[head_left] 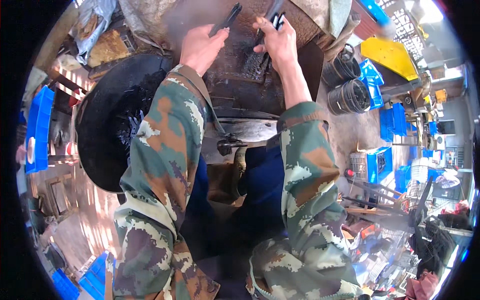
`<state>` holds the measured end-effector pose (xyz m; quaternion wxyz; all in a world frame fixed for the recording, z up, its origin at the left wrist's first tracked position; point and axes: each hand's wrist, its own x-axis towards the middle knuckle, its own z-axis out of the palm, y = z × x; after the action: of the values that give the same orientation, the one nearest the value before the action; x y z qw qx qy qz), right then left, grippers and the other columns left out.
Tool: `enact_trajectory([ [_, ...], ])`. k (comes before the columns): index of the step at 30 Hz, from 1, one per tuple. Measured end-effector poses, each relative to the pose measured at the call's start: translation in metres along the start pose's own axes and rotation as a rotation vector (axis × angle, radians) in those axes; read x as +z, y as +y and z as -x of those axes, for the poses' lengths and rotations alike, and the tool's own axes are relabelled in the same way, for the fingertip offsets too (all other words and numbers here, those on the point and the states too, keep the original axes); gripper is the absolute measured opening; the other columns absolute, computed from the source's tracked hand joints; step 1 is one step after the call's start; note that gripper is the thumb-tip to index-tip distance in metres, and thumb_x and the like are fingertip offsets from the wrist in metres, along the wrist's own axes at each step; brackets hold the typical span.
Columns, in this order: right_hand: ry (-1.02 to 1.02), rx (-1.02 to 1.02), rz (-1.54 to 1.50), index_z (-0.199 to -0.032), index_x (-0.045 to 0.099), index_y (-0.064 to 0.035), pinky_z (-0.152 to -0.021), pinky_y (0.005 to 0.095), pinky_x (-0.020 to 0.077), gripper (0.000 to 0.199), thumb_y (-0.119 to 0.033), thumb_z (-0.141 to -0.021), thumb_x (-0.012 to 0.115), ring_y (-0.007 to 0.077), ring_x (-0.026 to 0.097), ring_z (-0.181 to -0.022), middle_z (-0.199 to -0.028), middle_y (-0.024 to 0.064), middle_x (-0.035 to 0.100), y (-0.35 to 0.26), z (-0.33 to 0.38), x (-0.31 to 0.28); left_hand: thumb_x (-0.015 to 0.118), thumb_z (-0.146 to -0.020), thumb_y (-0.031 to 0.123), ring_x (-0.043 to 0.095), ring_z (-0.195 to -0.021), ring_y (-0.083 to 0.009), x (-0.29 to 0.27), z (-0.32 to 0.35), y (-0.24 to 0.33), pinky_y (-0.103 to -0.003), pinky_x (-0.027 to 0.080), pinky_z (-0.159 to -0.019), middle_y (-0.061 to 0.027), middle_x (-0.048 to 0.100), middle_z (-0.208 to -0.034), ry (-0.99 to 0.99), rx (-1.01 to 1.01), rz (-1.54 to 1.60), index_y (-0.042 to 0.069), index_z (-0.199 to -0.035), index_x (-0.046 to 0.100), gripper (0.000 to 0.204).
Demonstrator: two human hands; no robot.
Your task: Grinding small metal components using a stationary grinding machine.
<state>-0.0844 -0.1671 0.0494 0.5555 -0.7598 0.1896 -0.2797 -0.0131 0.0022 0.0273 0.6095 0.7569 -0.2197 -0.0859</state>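
Note:
My left hand (202,47) is closed on a slim dark piece (228,19), gripped between thumb and fingers, its far end pointing up and to the right. My right hand (278,42) pinches narrow dark pieces with a wet shine (275,21), partly hidden by the fingers. Both hands are over a dark, wet-looking work surface (225,85). Beneath my right hand lies a small heap of dark, glistening pieces (256,64). The exact kind of these pieces cannot be made out.
Left of my arm stands a large black tub (100,125) with slim pieces (131,127) inside. Black buckets (348,96) and blue crates (377,165) stand on the right. A yellow panel (389,56) is behind them. Grey cloth (147,17) drapes the far left side.

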Motion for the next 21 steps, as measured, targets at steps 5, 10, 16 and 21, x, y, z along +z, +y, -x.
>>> enact_trajectory([
  [5,-0.196,0.123,-0.012,-0.107,0.063,-0.0013,-0.046,0.0259,0.0498,0.03,-0.022,-0.087,0.072,0.0144,0.062,-0.049,-0.093,0.0093,0.069,-0.012,0.054,-0.025,0.064,-0.087,0.038,0.064,-0.07,-0.0172,-0.009,-0.005,-0.014,-0.033,0.049,-0.067,-0.0079,0.07,-0.076,-0.017,0.058,-0.099,0.0,-0.098,0.07,0.04],
  [10,-0.471,0.087,0.135,-0.108,0.067,-0.0046,-0.046,0.0243,0.0474,0.032,-0.022,-0.083,0.078,0.0086,0.059,-0.053,-0.089,0.0056,0.068,-0.009,0.112,-0.049,0.065,-0.088,0.038,0.06,-0.068,-0.0148,-0.003,-0.001,-0.009,-0.032,0.046,-0.065,-0.0053,0.069,-0.074,-0.086,0.098,-0.182,0.002,-0.096,0.072,0.038],
  [16,-0.613,-0.452,0.547,-0.108,0.066,-0.0045,-0.093,0.04,0.0516,0.038,0.004,-0.071,0.065,0.0344,0.063,-0.107,-0.113,0.0152,0.066,0.014,0.155,-0.055,0.066,-0.088,0.037,0.063,-0.07,-0.0267,0.006,-0.001,-0.026,-0.039,0.048,-0.067,-0.0139,0.068,-0.077,-0.146,0.222,-0.452,0.001,-0.096,0.071,0.038],
  [21,-0.746,-0.387,0.62,-0.108,0.067,-0.005,-0.091,0.0393,0.0521,0.037,0.003,-0.072,0.064,0.0332,0.064,-0.105,-0.109,0.0151,0.067,0.0,0.165,-0.059,0.066,-0.086,0.03,0.064,-0.081,-0.0415,0.005,0.007,-0.035,-0.047,0.05,-0.073,-0.0228,0.066,-0.081,-0.337,0.221,-0.691,0.002,-0.097,0.071,0.031],
])
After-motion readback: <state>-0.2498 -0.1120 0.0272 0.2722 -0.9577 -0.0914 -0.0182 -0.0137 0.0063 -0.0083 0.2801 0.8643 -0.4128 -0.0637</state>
